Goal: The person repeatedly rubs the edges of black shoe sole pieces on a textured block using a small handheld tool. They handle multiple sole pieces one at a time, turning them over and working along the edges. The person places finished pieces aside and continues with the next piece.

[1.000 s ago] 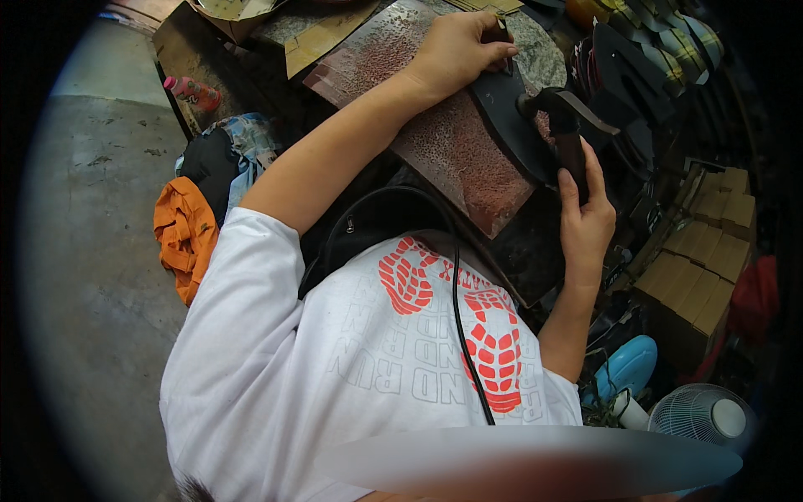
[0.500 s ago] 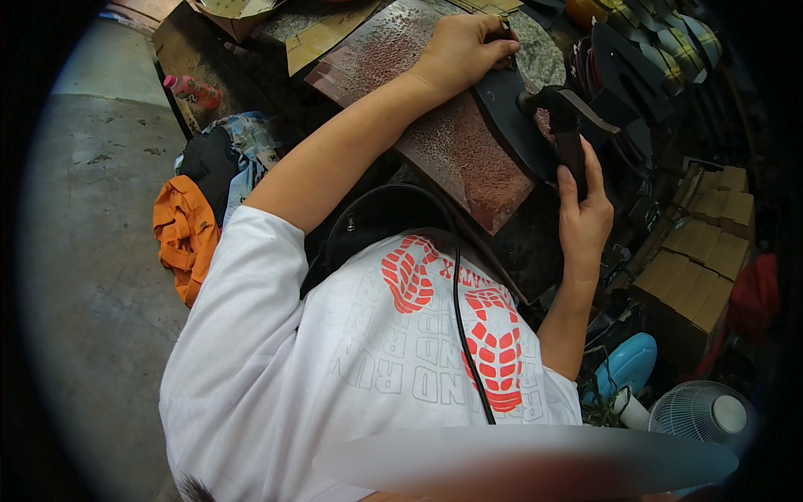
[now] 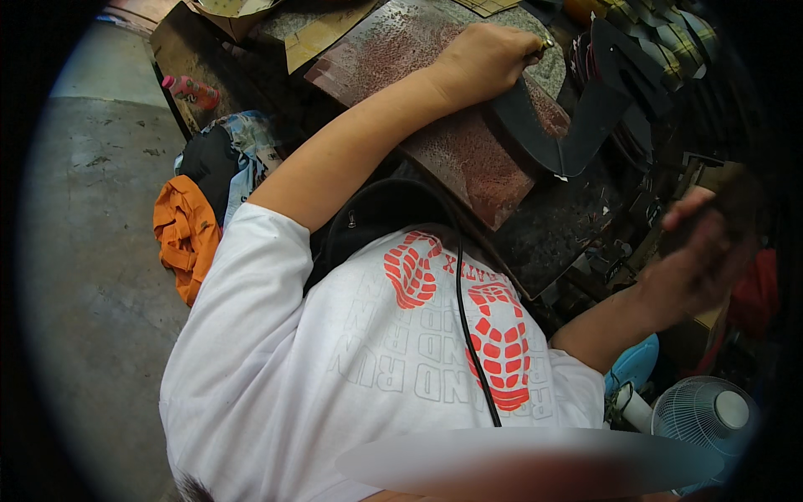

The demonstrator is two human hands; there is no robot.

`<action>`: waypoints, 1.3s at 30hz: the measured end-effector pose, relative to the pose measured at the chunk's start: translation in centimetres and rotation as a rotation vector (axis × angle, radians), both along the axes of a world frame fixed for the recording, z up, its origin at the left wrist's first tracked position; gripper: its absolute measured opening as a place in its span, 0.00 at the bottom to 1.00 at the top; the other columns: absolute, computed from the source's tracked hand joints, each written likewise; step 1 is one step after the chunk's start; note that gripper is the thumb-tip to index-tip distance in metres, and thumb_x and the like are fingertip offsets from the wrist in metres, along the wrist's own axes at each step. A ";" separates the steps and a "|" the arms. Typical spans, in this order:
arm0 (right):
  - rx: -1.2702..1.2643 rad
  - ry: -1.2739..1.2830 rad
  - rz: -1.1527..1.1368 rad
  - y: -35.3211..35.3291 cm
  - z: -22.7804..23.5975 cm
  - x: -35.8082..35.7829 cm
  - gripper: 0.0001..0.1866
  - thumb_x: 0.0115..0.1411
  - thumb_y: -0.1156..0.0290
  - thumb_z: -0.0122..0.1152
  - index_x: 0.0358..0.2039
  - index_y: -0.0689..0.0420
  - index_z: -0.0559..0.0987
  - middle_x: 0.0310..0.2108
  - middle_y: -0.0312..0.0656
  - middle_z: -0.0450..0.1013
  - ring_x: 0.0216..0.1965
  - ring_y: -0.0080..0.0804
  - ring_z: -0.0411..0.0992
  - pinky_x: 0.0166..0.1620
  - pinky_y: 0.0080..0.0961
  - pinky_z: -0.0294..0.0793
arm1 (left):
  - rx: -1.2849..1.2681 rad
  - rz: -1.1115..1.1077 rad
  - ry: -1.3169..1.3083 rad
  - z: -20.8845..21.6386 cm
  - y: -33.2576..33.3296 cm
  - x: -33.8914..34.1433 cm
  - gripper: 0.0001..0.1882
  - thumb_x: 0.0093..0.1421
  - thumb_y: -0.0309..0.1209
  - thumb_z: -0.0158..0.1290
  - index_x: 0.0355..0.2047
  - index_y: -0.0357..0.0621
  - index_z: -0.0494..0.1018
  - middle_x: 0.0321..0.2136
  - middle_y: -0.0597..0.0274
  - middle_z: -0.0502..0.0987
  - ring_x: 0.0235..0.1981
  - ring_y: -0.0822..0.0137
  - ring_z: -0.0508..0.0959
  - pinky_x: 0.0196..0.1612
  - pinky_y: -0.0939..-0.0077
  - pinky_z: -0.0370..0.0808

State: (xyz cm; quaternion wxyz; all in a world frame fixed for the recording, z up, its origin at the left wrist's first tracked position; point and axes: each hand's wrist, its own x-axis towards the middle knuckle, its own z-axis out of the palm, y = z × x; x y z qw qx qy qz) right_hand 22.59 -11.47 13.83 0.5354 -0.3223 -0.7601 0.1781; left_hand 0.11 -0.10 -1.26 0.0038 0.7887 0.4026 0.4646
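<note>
A dark grey, V-shaped shoe upper piece [image 3: 559,151] lies over a worn reddish board [image 3: 443,138], its point reaching past the board's edge. Closed at the far end of the piece, my left hand [image 3: 489,63] covers that end. A small brassy bit [image 3: 548,44] shows at its fingertips, too small to name. Out to the right, my right hand [image 3: 698,263] is raised and smeared by motion. Its fingers curl around a dark, blurred shape that looks like the hammer [image 3: 723,205]; the head cannot be made out.
Stacks of dark cut pieces [image 3: 627,75] stand at the far right. Yellowish card [image 3: 326,33] lies behind the board. Left are a pink bottle [image 3: 192,90] and an orange cloth [image 3: 184,238]. A fan [image 3: 703,418] and a blue round thing [image 3: 631,364] sit at lower right.
My right hand has swung up and out to the right with the hammer, away from the upper piece. My left hand has shifted slightly right and closed tighter.
</note>
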 end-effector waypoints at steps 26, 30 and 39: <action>-0.353 -0.349 -0.279 -1.4 -8.5 0.4 0.28 0.65 0.65 0.62 0.65 0.43 0.70 0.55 0.43 0.77 0.54 0.35 0.77 0.52 0.29 0.75 | -0.488 -0.071 -0.412 -0.9 0.0 -1.8 0.12 0.60 0.33 0.59 0.41 0.40 0.79 0.31 0.50 0.82 0.31 0.54 0.84 0.37 0.67 0.80; -0.050 -0.061 -0.001 -1.1 1.9 -1.0 0.19 0.68 0.54 0.58 0.42 0.60 0.77 0.35 0.49 0.76 0.28 0.31 0.74 0.32 0.25 0.73 | -0.183 -0.002 -0.133 0.2 -1.0 -1.4 0.10 0.58 0.28 0.58 0.40 0.41 0.79 0.32 0.52 0.82 0.34 0.53 0.83 0.39 0.66 0.80; -0.362 -0.335 -0.357 -0.8 -10.6 0.7 0.29 0.65 0.65 0.62 0.67 0.43 0.68 0.54 0.49 0.76 0.53 0.42 0.77 0.48 0.34 0.77 | -0.085 0.124 -0.136 -0.8 -1.3 0.0 0.06 0.57 0.25 0.56 0.35 0.39 0.78 0.29 0.51 0.81 0.32 0.50 0.82 0.38 0.65 0.80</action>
